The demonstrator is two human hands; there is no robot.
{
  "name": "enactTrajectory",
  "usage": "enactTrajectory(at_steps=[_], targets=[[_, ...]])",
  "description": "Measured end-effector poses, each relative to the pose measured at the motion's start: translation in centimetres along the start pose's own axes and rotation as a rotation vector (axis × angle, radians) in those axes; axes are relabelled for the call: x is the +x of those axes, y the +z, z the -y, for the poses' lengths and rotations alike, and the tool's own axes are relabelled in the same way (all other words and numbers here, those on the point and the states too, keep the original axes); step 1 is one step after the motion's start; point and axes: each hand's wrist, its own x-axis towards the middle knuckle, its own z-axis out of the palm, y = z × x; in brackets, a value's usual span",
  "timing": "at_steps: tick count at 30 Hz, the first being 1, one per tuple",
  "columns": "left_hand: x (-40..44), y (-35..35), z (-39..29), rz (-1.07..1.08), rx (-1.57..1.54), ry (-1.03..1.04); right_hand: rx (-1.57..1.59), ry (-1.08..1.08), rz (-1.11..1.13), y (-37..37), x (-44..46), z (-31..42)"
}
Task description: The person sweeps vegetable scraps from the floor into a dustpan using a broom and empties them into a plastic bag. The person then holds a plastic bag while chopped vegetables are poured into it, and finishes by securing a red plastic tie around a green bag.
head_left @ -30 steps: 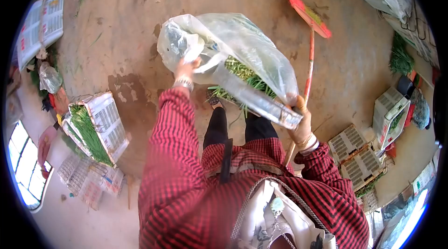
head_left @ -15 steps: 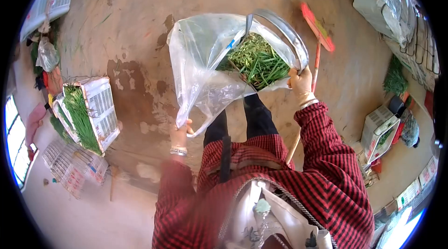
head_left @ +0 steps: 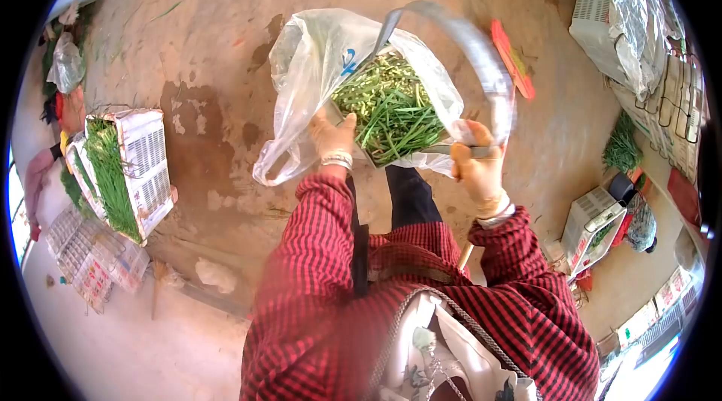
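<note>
A clear plastic bag (head_left: 301, 48) with blue print is spread around a load of chopped green stalks and leaves (head_left: 402, 104), which seem to lie in a thin-edged container. Over the load arches a wide grey metal band (head_left: 444, 14), blurred on its right side. My left hand (head_left: 331, 136) is closed on the bag beside the container's left edge, thumb raised; its fingertips are partly hidden. On the other side my right hand (head_left: 479, 164) is closed at the near end of the metal band, where a grey bar runs toward the greens.
On the left stands a white crate (head_left: 147, 172) of long green stalks. A red broom head (head_left: 513, 59) rests on the stained floor beyond my right hand. More white crates (head_left: 598, 18) and a bundle of greens (head_left: 623, 144) line the right side.
My left hand has moved from the bag's lower left corner up and right to the container's side. The bag has bunched leftward, and the metal band has swung slightly right and blurs.
</note>
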Motion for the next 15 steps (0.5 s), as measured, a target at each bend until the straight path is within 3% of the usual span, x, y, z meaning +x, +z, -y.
enactTrajectory(at_steps=[2,3,5,8,9,11,13,14,15], targets=[[2.2,5.1,4.2,-0.090,-0.103,-0.268,-0.022,0.025,0.003,-3.0,0.6,1.1],[2.2,2.8,3.0,0.341,-0.800,-0.336,-0.083,0.065,-0.006,-3.9,1.0,1.9],[2.4,2.4,2.4,0.536,-0.863,-0.377,-0.076,0.065,0.031,-6.1,2.3,1.6],[3.3,7.0,4.6,0.343,-0.587,-0.266,0.092,0.040,-0.120,-9.0,6.3,0.0],[1.1,3.5,0.0,0.243,-0.449,-0.270,0.061,0.063,-0.177,-10.2,8.0,-0.8],[0.0,2.9,-2.0,0.067,-0.243,-0.248,0.069,0.088,-0.211,-10.9,9.8,-1.1],[-0.3,1.7,-1.5,0.002,-0.298,-0.198,0.081,0.106,-0.172,-10.4,10.5,-1.0],[-0.2,-0.1,-0.9,0.188,-0.315,-0.226,0.086,0.121,-0.127,-10.0,10.6,-0.9],[-0.2,0.3,1.2,0.064,-0.131,-0.182,0.099,0.118,-0.129,-9.6,10.5,-0.9]])
